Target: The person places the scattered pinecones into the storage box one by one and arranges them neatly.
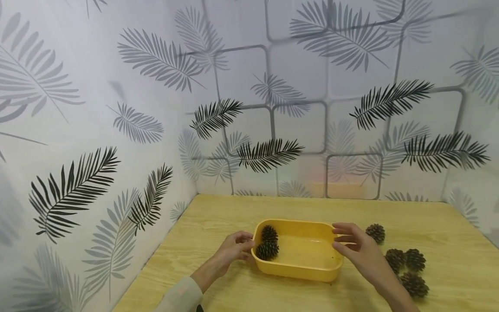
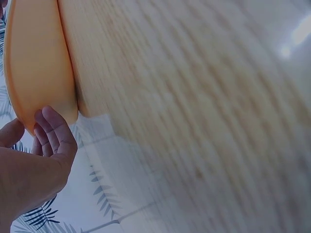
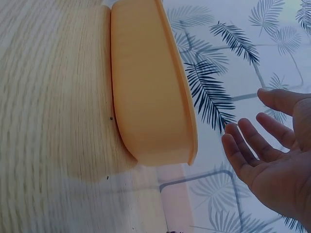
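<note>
A yellow plastic tray (image 1: 296, 271) sits on the wooden table (image 1: 218, 216) with two pine cones (image 1: 268, 242) at its left end. My left hand (image 1: 246, 246) is at the tray's left end; in the left wrist view its fingertips (image 2: 51, 127) touch the tray's outer wall (image 2: 39, 63), with the thumb just beside the rim. At the right end my right hand (image 1: 341, 238) has straight fingers. The right wrist view shows that hand (image 3: 245, 114) spread, a small gap away from the tray (image 3: 146, 87).
Several loose pine cones lie on the table right of the tray, one (image 1: 375, 232) farther back and a cluster (image 1: 405, 260) nearer me. Leaf-patterned walls (image 1: 273, 130) close the table at the back, left and right.
</note>
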A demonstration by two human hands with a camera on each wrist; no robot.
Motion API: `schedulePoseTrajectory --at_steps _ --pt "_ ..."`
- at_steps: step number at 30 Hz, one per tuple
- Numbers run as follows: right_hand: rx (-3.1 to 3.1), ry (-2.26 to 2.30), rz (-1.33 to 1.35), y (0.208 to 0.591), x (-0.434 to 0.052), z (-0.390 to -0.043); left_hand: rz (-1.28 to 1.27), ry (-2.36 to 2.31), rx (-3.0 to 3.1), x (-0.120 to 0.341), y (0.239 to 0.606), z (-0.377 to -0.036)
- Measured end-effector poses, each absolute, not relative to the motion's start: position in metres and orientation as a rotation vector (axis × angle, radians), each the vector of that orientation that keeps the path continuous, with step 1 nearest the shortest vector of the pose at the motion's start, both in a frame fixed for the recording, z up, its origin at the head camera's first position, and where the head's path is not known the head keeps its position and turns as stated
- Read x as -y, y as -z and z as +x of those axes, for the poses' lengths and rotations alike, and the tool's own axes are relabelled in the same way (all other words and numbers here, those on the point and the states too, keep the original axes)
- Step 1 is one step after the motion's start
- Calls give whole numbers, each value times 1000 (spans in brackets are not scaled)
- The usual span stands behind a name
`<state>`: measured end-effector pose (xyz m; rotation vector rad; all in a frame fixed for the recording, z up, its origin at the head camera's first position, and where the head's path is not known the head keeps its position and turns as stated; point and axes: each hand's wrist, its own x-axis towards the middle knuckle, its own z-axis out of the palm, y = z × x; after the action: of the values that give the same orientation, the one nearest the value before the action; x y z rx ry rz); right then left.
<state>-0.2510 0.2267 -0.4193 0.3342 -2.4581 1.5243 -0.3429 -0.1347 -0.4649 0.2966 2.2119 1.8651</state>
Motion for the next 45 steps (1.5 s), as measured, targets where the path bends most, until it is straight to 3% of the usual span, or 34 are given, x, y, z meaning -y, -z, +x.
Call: schedulePoseTrajectory --at_steps 20,36,45 --pt "2514 -1428 218 429 -257 -244 314 -1873 -2201 137 467 -341" --pt "2416 -1335 292 436 -293 -237 315 -1875 -2190 135 464 -344" --pt "2484 -1362 163 441 -310 -231 298 -1875 -2196 135 465 -343"
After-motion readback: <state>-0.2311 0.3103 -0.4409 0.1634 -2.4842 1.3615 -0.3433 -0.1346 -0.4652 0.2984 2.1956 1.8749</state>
